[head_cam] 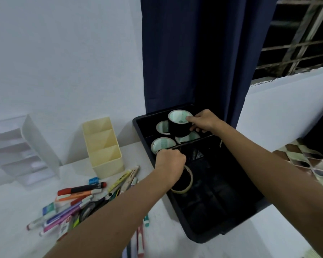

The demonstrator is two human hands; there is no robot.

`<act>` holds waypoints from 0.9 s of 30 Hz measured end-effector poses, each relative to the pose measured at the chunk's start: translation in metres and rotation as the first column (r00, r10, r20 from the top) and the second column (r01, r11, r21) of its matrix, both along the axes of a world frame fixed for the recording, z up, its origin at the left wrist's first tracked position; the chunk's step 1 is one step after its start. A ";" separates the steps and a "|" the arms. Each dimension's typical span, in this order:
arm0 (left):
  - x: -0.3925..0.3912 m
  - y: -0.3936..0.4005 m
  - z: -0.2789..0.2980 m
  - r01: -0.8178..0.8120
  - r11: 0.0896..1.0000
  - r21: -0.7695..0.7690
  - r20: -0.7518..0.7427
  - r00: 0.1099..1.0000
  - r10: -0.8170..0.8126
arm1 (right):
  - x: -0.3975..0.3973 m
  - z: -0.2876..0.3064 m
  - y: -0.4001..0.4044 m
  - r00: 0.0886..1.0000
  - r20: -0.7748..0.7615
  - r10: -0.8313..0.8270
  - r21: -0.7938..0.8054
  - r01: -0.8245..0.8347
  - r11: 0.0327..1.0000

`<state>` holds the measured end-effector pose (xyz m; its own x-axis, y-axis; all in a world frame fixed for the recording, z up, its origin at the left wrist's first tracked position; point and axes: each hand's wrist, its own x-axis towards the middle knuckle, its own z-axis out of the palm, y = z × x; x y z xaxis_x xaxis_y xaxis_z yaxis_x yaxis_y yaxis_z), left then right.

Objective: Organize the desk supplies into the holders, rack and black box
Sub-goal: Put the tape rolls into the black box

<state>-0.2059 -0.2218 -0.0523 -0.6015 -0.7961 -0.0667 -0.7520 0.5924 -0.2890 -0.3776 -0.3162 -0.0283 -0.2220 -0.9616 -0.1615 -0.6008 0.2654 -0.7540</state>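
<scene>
Pinching a black tape roll (179, 125) by its rim with the right hand (203, 121), thumb inside the core and fingers curled round the outside; roll held above the far end of the black box (231, 216), just over the rolls already there. Left hand (171, 162) curled tight, knuckles up; seems to grip a thin clear tape ring (184, 180) that hangs below it over the box's near section, though what the fingers close on is hidden.

Box at the desk's right edge, against a navy curtain (190, 53). Three rolls (161, 144) flat in the far compartment, cores up, close together. White rack (22, 149) far left, empty as far as can be seen. Cream holder (103, 146) between rack and box, three slots, nothing showing inside. Markers, pens and scissors (75, 202) heaped loose on the desk, left of the box, under the left forearm.

Step in hand, by the look of it: stowing tape in the box. Next move likely calls for lowering the black roll into the one open spot beside the three, core up, then letting go. After that, the ring down flat. Pens untouched so far.
</scene>
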 end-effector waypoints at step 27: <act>0.048 -0.010 0.054 -0.144 0.986 0.084 -0.245 0.956 0.161 | 0.056 0.015 0.019 0.974 -0.223 0.036 -0.370 -0.119 0.921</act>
<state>-0.1584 -0.2314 0.0018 -0.4772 -0.8786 0.0162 -0.8782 0.4761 -0.0456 -0.3214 -0.2975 -0.0136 -0.1331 -0.9565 0.2596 -0.7616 -0.0689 -0.6443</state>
